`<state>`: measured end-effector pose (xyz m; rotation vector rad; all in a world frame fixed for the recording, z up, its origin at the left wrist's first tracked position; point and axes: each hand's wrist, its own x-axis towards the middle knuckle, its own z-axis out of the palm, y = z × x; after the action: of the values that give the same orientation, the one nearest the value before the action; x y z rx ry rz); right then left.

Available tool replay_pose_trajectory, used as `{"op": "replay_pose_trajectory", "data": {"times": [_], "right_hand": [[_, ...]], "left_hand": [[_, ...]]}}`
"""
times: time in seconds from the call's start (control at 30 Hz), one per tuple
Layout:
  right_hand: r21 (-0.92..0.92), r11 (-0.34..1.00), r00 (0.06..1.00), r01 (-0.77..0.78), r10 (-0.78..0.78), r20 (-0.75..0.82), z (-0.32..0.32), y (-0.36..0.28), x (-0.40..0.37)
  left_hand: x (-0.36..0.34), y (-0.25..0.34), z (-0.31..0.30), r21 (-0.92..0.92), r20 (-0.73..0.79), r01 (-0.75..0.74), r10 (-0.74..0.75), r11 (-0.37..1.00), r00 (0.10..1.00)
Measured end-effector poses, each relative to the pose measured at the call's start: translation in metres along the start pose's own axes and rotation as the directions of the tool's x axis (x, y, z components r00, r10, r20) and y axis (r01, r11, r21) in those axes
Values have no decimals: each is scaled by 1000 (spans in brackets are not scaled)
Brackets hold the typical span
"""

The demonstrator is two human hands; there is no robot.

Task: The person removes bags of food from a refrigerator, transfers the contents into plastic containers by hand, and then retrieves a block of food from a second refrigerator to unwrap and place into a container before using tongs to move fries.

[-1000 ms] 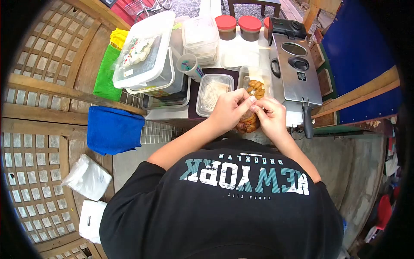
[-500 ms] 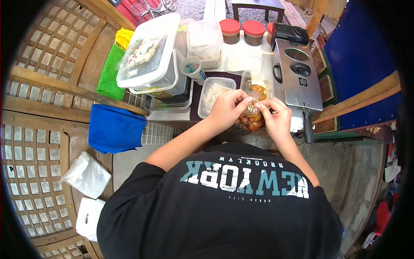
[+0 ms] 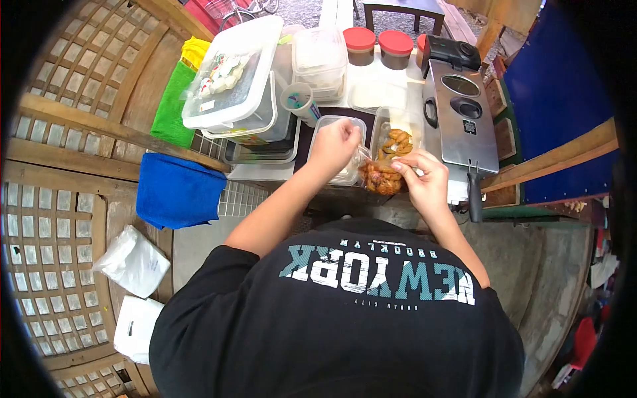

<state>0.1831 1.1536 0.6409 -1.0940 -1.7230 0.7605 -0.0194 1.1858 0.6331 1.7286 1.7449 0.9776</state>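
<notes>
A clear plastic bag of glossy brown food pieces [image 3: 381, 179] hangs at the table's front edge. My right hand [image 3: 426, 178] pinches the top of the bag between thumb and fingers. To the left of the bag, my left hand [image 3: 335, 151] is closed above a clear container [image 3: 342, 122] with pale contents; what its fingers hold, if anything, I cannot make out. Just beyond the bag, more of the brown food pieces [image 3: 397, 140] lie in a second clear container [image 3: 381, 123].
A steel appliance [image 3: 462, 142] with a black handle stands at right. Red-lidded jars [image 3: 395, 45] line the back. At left are a large lidded tub [image 3: 259, 99], a cup [image 3: 298, 101] and stacked clear containers [image 3: 320, 56]. A blue towel [image 3: 179, 192] hangs at the left.
My left hand has moved left and slightly up, away from the bag's top. My right hand stays pinched on the bag, and the bag has shifted slightly left.
</notes>
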Motion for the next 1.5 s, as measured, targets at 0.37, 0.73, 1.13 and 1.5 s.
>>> {"op": "replay_pose_trajectory", "data": {"times": [0.37,0.73,1.13,1.5], "right_hand": [[86,996,954,2,24,-298,-37,8,-6],[169,985,844,-44,127,-521,-94,9,-19],[539,794,841,-281,474,-260,-32,30,-32],[645,594,876,-481,349,332,8,47,-22]], "left_hand": [[17,-82,-1,244,-148,179,-145,953,978],[33,-105,14,602,67,202,-301,773,951],[-35,1,40,-763,601,378,360,525,713],[-31,1,18,-701,558,362,157,614,814]]}}
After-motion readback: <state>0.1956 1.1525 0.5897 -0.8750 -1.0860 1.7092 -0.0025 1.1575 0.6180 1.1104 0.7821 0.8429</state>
